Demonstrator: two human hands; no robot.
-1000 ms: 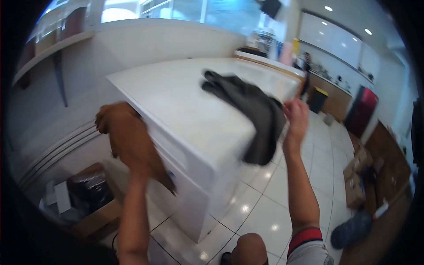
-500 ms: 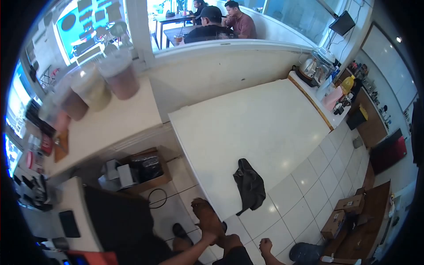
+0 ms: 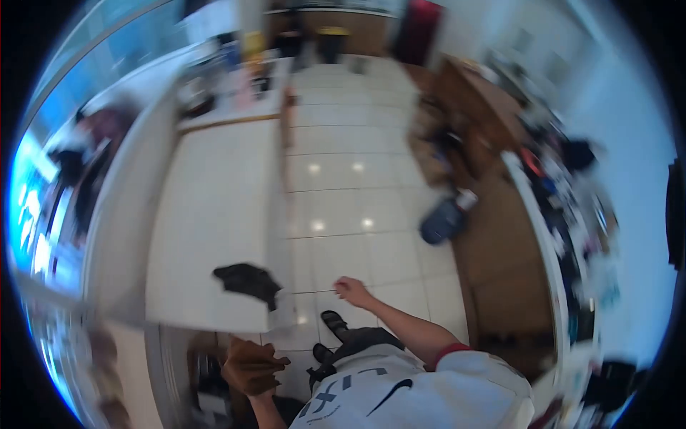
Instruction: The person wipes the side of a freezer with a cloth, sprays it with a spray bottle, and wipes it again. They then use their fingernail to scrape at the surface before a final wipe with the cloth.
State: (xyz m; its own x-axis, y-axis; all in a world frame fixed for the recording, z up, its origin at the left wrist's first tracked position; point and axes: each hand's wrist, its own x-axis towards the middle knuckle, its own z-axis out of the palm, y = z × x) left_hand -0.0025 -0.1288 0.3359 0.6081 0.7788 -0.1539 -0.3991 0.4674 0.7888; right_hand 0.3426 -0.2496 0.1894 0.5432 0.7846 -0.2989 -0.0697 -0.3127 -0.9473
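Below the near end of the white counter, my left hand (image 3: 264, 395) is closed on a crumpled brown cloth (image 3: 251, 366). The cloth hides most of its fingers. A dark, creased cloth (image 3: 249, 281) lies near the counter's front corner, apart from both hands. My right hand (image 3: 351, 292) hangs over the tiled floor to the right of the counter, its fingers curled in and nothing visible in them. The whole view is somewhat blurred by motion.
The long white counter (image 3: 207, 193) runs ahead on my left, with a kettle (image 3: 196, 96) and bottles at its far end. Tiled floor (image 3: 350, 207) stretches forward. On the right stand a dark rounded bag-like object (image 3: 443, 220), a brown wooden unit (image 3: 500, 250) and cluttered shelves.
My view has swung to the right, now looking along the aisle beside the counter. The brown cloth stays in my left hand. The dark cloth still lies on the counter.
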